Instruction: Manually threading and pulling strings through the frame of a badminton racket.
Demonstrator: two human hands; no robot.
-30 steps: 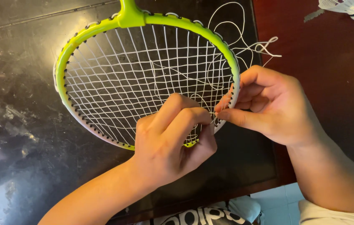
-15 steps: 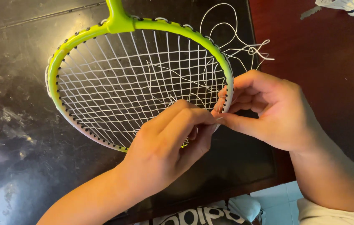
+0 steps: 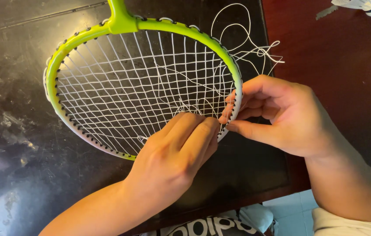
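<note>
A lime-green badminton racket head (image 3: 120,24) lies flat on the dark bench (image 3: 15,144). The left hand (image 3: 174,155) rests on its white strings (image 3: 142,87), fingers pressed together. The right hand (image 3: 281,116) pinches the frame's near-right rim. Loose string (image 3: 246,48) curls just beyond.

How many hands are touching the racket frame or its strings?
2. The left hand lies over the strings near the lower right rim of the racket. The right hand pinches the rim from the outside, at its right edge.
</note>
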